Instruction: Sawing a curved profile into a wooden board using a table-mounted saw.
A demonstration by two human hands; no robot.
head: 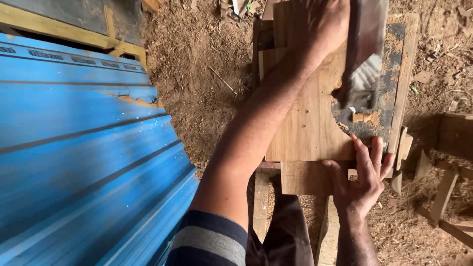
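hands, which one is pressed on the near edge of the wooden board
The right hand, fingers spread at the wooden board's near edge. The left hand reaches over the far end.

**Board on the saw table, sheeting to the left**

The flat wooden board with a curved cut-out (305, 118) lies on the dark sawdust-strewn tabletop (394, 64). The blurred grey metal blade guard (367, 54) stands at the board's right. Corrugated blue metal sheeting (84, 162) lies well left, a sawdust-covered floor (197, 83) between.
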